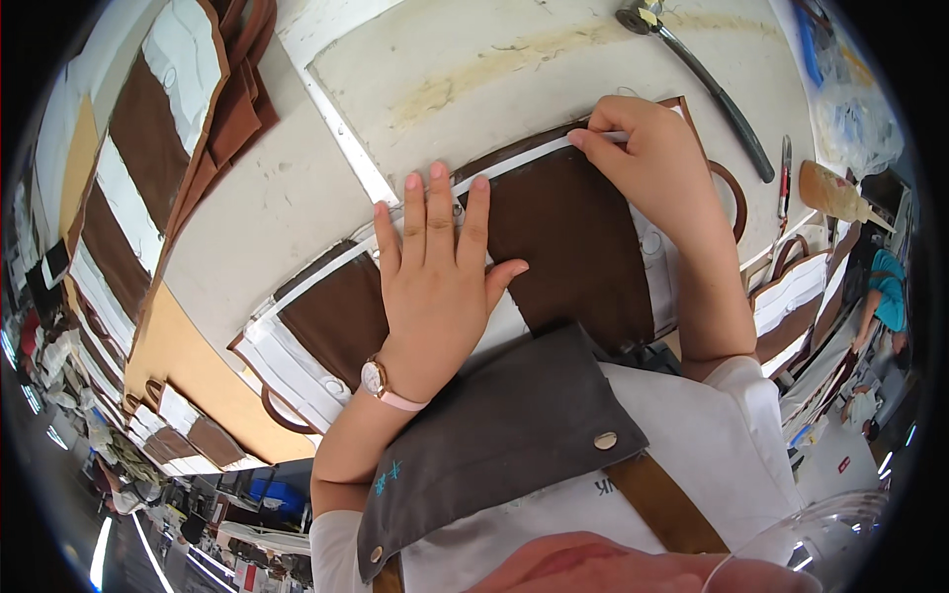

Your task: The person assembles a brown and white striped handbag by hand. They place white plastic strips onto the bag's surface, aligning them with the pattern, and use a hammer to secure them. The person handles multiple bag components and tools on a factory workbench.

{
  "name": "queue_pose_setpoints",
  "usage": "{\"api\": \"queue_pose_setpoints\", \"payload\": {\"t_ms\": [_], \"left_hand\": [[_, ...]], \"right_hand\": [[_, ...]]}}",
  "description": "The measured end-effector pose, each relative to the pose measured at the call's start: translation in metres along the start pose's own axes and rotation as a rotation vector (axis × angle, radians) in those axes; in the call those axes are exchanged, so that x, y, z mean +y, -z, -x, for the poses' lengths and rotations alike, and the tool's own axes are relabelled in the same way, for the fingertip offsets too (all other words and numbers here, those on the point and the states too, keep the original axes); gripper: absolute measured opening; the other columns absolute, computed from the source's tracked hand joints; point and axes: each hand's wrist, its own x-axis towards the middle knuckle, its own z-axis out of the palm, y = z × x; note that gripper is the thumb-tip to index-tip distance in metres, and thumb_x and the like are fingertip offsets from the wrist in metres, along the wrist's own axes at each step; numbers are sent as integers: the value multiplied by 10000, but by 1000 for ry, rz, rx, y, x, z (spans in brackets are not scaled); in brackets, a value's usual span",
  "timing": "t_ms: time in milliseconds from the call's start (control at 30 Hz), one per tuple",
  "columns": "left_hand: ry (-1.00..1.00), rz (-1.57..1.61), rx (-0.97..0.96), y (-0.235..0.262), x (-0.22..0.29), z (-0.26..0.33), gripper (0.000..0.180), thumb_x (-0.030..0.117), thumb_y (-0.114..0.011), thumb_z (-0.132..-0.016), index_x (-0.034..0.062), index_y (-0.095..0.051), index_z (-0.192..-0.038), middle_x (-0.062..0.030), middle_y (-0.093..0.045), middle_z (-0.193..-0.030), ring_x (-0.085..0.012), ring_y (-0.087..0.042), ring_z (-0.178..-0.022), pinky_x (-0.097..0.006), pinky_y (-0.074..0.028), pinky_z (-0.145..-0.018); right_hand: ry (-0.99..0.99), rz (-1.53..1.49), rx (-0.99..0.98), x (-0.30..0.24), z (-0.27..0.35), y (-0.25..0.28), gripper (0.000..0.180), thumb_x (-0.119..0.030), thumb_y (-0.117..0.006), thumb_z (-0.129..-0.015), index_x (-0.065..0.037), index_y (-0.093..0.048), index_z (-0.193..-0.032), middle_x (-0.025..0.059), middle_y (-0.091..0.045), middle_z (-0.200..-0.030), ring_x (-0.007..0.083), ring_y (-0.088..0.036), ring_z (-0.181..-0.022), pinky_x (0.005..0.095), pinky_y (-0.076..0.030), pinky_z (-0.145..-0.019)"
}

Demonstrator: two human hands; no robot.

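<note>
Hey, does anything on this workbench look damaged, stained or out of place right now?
The white work board carries a long yellowish-brown smear across its top, like old glue or wear. The brown-and-white panel under both hands lies flat, with no visible damage.

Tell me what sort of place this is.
Probably a bag or leather-goods workshop. The left hand presses a brown-and-white panel flat on the workbench, matching cut panels are stacked at the left, and a hammer lies on the bench.
</note>
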Motion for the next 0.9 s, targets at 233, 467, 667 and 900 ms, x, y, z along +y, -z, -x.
{"api": "queue_pose_setpoints", "payload": {"t_ms": [233,467,667,900], "left_hand": [[-46,49,28,3,11,-13,822,438,-703,-839,4,-406,-1471,-227,-358,-1544,-383,-325,-1444,-565,-219,-1168],[-167,96,58,-14,11,-31,781,375,-746,-800,-6,-467,-1422,-171,-404,-1530,-328,-345,-1440,-562,-218,-1176],[-147,150,72,-5,24,-44,779,360,-729,-826,-29,-438,-1435,-202,-377,-1540,-326,-326,-1452,-540,-197,-1188],[-209,189,58,-20,19,-47,794,406,-672,-878,-39,-383,-1469,-219,-347,-1556,-339,-301,-1467,-513,-174,-1197]], "right_hand": [[-17,50,-16,0,1,-2,244,-183,-718,-841,-4,-572,-763,126,-567,-692,272,-530,-624,380,-424,-580],[-6,146,-15,-6,2,-3,210,-179,-693,-835,-30,-562,-764,135,-599,-719,342,-598,-706,435,-459,-625],[38,242,58,-10,7,-3,203,-183,-700,-837,-33,-575,-780,136,-607,-734,339,-609,-712,430,-472,-630],[-26,-101,-116,-14,25,35,182,-182,-711,-851,-21,-633,-887,145,-616,-755,332,-590,-673,401,-459,-614]]}}
